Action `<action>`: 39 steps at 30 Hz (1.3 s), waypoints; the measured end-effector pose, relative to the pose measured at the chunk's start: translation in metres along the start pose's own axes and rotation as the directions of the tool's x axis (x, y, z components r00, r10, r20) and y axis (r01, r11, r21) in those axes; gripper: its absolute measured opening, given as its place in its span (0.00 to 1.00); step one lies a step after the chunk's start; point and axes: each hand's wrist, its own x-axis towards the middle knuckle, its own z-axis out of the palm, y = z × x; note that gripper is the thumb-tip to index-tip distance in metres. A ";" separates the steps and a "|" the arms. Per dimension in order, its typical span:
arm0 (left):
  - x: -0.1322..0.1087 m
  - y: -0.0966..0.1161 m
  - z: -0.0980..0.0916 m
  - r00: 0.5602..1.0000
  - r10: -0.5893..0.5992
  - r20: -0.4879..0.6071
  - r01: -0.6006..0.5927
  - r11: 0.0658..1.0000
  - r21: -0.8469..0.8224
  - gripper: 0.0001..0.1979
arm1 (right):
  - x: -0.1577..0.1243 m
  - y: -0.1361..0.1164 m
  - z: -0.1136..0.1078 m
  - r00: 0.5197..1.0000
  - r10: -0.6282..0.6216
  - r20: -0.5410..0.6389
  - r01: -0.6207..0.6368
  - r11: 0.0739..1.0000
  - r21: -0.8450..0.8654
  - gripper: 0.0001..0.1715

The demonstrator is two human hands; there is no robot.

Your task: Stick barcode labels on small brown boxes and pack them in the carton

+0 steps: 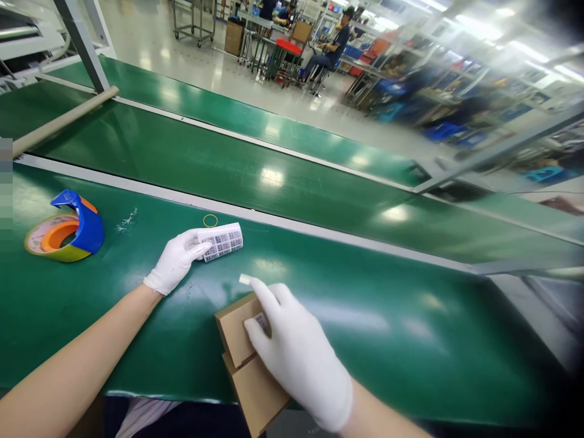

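Glossy green worktop (410,365) fills the foreground, catching the ceiling lights. On it, the gloved right hand (298,356) has its index finger stretched out with a small white slip (244,279), apparently a label, at the tip; the thumb stands apart from that finger, so nothing is pinched between them, and the remaining fingers are too hidden to judge. With the slip seemingly clinging to one fingertip alone, it could fold, stick to the glove or drop off if it brushes something. Below the thumb lies the upper box (235,331), with a printed label (260,319) partly covered by the hand; a careless rub there might lift or smear it. Against it sits the lower box (260,392), which seems to reach past the worktop's near edge, so a push from the palm could tilt or shift both. Farther out, the gloved left hand (177,260) grips a curled label sheet (224,241) between thumb and fingers; squeezing too hard could crease it, and its curl may make it spring loose. Just beyond the sheet lies a thin yellow ring (210,215), easily caught by a glove. Well to the left rests the tape dispenser (89,228), where a swinging forearm might snag it, though it looks far enough away. Past the rail (319,229), a seated person (335,45) is at work.
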 end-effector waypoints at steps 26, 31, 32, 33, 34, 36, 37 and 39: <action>-0.003 -0.009 -0.004 0.994 0.097 -0.057 -0.091 0.992 0.093 0.27 | -0.049 0.012 -0.023 0.935 0.073 0.347 -0.208 0.905 0.371 0.12; -0.003 -0.006 -0.003 0.994 0.085 -0.064 -0.079 0.993 0.093 0.27 | -0.049 0.010 -0.025 0.935 0.071 0.347 -0.201 0.913 0.355 0.13; -0.003 -0.006 -0.002 0.994 0.085 -0.063 -0.079 0.992 0.099 0.27 | -0.049 0.010 -0.025 0.935 0.071 0.348 -0.200 0.915 0.351 0.14; -0.004 -0.005 -0.002 0.994 0.086 -0.063 -0.079 0.991 0.104 0.27 | -0.049 0.010 -0.025 0.935 0.073 0.347 -0.200 0.917 0.346 0.14; -0.004 -0.005 -0.002 0.994 0.088 -0.062 -0.081 0.991 0.107 0.27 | -0.048 0.010 -0.026 0.935 0.074 0.347 -0.200 0.918 0.342 0.14; -0.005 -0.004 -0.002 0.994 0.092 -0.063 -0.085 0.991 0.105 0.27 | -0.048 0.009 -0.027 0.935 0.074 0.346 -0.195 0.923 0.330 0.14; -0.005 -0.003 -0.001 0.994 0.093 -0.061 -0.086 0.991 0.101 0.28 | -0.048 0.009 -0.027 0.935 0.072 0.347 -0.190 0.928 0.322 0.14; -0.005 -0.004 -0.002 0.994 0.091 -0.059 -0.085 0.992 0.093 0.28 | -0.049 0.006 -0.026 0.937 0.064 0.344 -0.170 0.942 0.288 0.14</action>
